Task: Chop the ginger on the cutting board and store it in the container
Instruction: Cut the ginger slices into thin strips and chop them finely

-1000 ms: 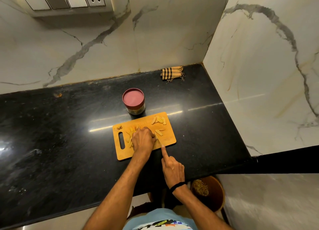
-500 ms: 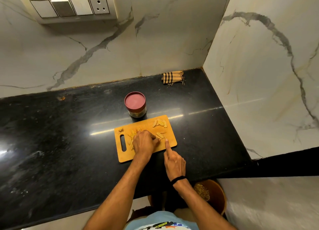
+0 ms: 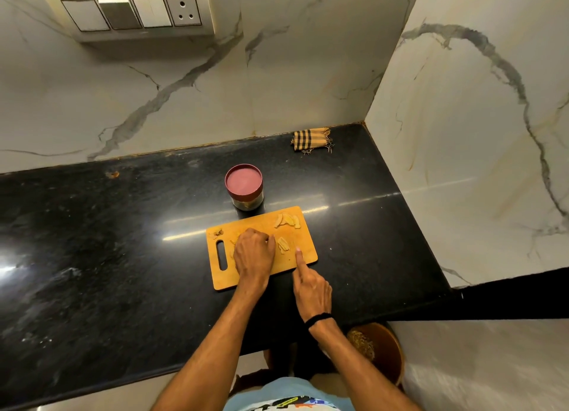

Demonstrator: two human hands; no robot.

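Note:
An orange cutting board (image 3: 303,258) lies on the black counter with pale ginger strips on it. One group of ginger (image 3: 288,220) sits at the far right corner, and a small cut pile (image 3: 282,245) lies mid-board. My left hand (image 3: 254,253) is knuckles-up over more ginger, fingers curled down on it. My right hand (image 3: 311,287) is at the board's near right edge. Its index finger is stretched forward onto the board and its other fingers are curled, so whatever they hold is hidden. The steel container (image 3: 244,186) with a red lid stands shut just behind the board.
A folded striped cloth (image 3: 311,139) lies at the back right corner. Marble walls close off the back and the right side. A switch panel (image 3: 132,13) hangs above. A brown bin (image 3: 389,349) with scraps stands on the floor below the counter edge.
My right index finger has slid forward, further onto the board beside the cut pile. My left hand stays on the ginger. The camera has tilted slightly.

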